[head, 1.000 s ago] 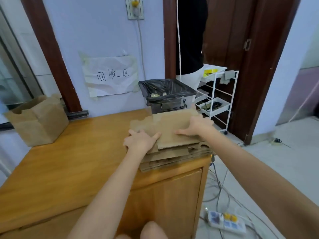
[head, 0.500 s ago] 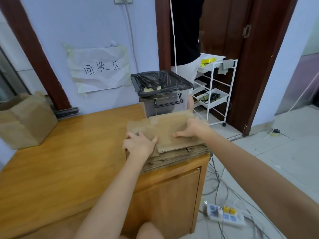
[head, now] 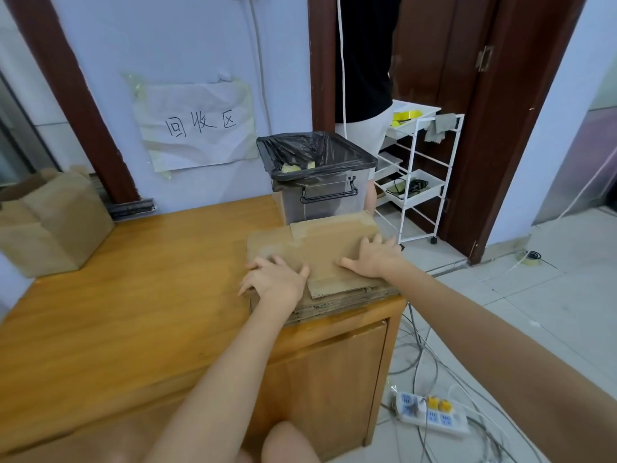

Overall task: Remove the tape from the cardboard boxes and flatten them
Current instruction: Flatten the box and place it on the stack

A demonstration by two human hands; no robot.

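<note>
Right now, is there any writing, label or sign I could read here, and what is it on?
"回收区": handwritten in black on the crumpled white paper sheet taped to the wall behind the wooden table.
Power strip on the floor: any markings are too small to read.
Flattened cardboard stack and the cardboard box at the left: no print visible.

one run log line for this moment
step: flattening | left hand: presses cardboard stack | right hand: presses same | unflattened box: table's far left

I see soft, even indoor light with faint shadows and no harsh glare. Wide-angle distortion bends the door frame (head: pixel 474 182) right of my grip, and the near forearms look slightly soft.
</note>
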